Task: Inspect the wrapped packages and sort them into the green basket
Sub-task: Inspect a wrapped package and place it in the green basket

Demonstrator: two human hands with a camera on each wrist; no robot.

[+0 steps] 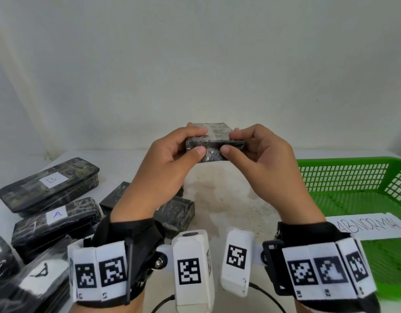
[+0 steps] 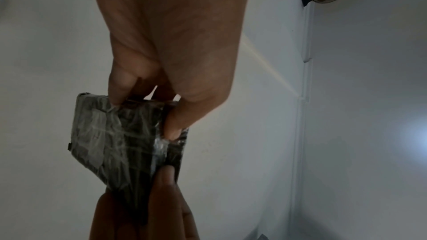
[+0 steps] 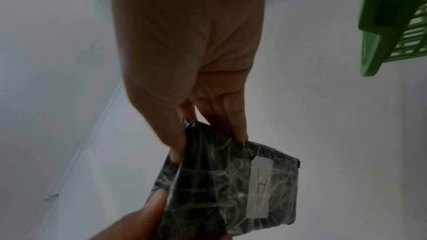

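A small black package (image 1: pixel 214 143) wrapped in clear film is held up above the table between both hands. My left hand (image 1: pixel 172 159) pinches its left end, thumb on the near edge and fingers over the top. My right hand (image 1: pixel 258 157) pinches the right end the same way. In the left wrist view the package (image 2: pixel 120 145) shows a pale label, with my left fingers (image 2: pixel 171 127) on its edge. In the right wrist view the package (image 3: pixel 231 185) carries a white label with faint red marks. The green basket (image 1: pixel 353 188) stands at the right.
Several black wrapped packages lie at the left: one labelled B (image 1: pixel 51 184), one labelled A (image 1: pixel 57 220), and smaller ones (image 1: pixel 177 214) near my left wrist. A paper sign reading ABNORMAL (image 1: pixel 371 225) lies in the basket. A white wall rises behind the table.
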